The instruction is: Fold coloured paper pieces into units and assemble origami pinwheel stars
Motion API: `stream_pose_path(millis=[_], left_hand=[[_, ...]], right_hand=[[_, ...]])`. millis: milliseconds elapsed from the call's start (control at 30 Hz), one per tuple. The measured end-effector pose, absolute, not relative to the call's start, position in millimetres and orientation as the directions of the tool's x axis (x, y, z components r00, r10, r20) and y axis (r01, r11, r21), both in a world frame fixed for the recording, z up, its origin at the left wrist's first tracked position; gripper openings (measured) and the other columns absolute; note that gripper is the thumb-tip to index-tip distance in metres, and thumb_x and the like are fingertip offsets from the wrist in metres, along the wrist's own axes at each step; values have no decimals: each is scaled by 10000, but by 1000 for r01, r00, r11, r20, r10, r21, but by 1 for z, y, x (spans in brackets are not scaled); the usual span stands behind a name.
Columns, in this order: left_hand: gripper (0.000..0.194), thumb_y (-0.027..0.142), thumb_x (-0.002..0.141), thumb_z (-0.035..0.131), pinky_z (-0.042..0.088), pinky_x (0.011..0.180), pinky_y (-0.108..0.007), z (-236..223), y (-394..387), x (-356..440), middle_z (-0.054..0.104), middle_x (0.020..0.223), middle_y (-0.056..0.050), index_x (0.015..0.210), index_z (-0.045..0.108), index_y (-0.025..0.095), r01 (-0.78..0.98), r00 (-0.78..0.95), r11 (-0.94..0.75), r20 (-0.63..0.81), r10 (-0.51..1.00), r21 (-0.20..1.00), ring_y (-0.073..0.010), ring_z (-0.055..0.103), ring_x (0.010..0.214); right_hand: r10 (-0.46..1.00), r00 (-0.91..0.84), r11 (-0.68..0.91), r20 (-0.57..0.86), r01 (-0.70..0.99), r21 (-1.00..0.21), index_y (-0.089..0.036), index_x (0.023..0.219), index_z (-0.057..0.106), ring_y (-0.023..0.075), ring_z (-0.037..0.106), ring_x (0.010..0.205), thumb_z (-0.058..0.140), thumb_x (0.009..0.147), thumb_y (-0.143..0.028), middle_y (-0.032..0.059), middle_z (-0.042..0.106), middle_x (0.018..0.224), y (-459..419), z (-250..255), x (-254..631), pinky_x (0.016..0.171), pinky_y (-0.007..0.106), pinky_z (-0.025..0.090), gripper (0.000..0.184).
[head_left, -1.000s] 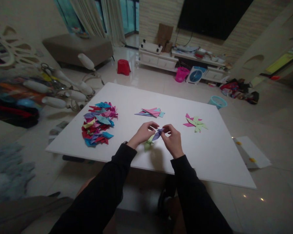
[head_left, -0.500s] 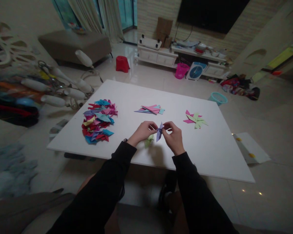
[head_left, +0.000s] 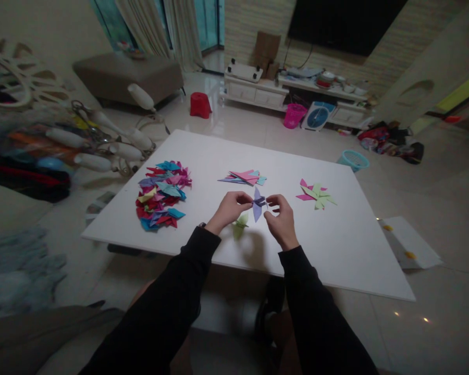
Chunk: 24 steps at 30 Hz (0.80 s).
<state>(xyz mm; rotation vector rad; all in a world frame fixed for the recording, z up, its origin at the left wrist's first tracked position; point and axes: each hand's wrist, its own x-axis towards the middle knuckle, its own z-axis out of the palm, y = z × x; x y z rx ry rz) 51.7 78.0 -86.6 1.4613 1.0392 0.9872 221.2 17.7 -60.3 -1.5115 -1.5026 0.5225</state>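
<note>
Above the near middle of the white table [head_left: 336,250], both my hands pinch a small folded purple paper piece [head_left: 257,204]. My left hand [head_left: 230,208] grips it from the left with closed fingers, and my right hand [head_left: 280,221] grips it from the right. A green folded piece [head_left: 239,225] lies on the table just below my left hand. A big heap of coloured folded papers [head_left: 162,195] sits to the left. A small stack of pink, purple and blue pieces [head_left: 243,178] lies beyond my hands. A pink and green pinwheel shape [head_left: 316,194] lies to the right.
A white rack with scissors and white handles [head_left: 109,140] stands left of the table. A white sheet with yellow dots [head_left: 408,244] lies on the floor at the right. Farther off are a red stool [head_left: 199,105], pink basket [head_left: 293,115], teal basket [head_left: 353,160] and a TV bench [head_left: 258,91].
My hands have lifted the purple piece slightly and turned it more upright. The green piece stays on the table under my left hand.
</note>
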Motion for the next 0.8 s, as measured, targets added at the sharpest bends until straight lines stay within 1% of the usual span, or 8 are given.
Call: stream_pose_path(millis=[133, 267, 333, 467, 667, 800], left_hand=[[151, 202, 659, 777, 515, 830, -339, -83, 72, 52, 737, 790, -56, 783, 729, 130, -60, 254, 28, -12, 967, 998, -175, 662, 768], [207, 227, 623, 811, 517, 850, -351, -84, 68, 52, 728, 776, -45, 785, 726, 129, -145, 248, 84, -46, 968, 986, -167, 655, 757], [229, 240, 614, 825, 516, 852, -351, -84, 68, 52, 728, 777, -45, 789, 727, 128, -159, 260, 94, -50, 964, 983, -167, 654, 761], [236, 247, 621, 829, 512, 861, -350, -86, 74, 51, 733, 790, -49, 796, 726, 126, -171, 298, 98, -44, 954, 980, -168, 659, 773], [237, 248, 645, 824, 506, 873, -352, -88, 83, 50, 741, 824, -59, 825, 733, 122, -175, 327, 86, -25, 945, 981, -175, 669, 804], [215, 222, 655, 812, 502, 893, -358, -88, 83, 50, 743, 836, -63, 828, 735, 122, -179, 333, 83, -20, 943, 980, -182, 675, 831]], right_hand=[[936, 202, 144, 289, 530, -835, -201, 937, 621, 211, 621, 866, 607, 735, -237, 42, 671, 943, 14, -58, 217, 723, 326, 475, 205], [930, 211, 159, 301, 506, -848, -186, 973, 654, 199, 628, 851, 634, 815, -321, 53, 681, 949, 11, -58, 216, 711, 316, 483, 209], [929, 204, 170, 308, 505, -847, -184, 961, 669, 192, 629, 845, 633, 838, -339, 55, 682, 949, 11, -58, 217, 707, 311, 486, 201], [932, 189, 178, 309, 503, -846, -185, 914, 679, 182, 627, 824, 653, 839, -348, 50, 678, 923, 15, -59, 220, 683, 296, 483, 181], [952, 179, 139, 248, 470, -872, -179, 855, 682, 174, 622, 797, 665, 830, -392, 49, 685, 885, 22, -59, 221, 664, 284, 480, 215], [950, 169, 152, 261, 480, -864, -177, 840, 689, 171, 620, 785, 654, 828, -367, 48, 690, 864, 23, -59, 220, 670, 282, 481, 194]])
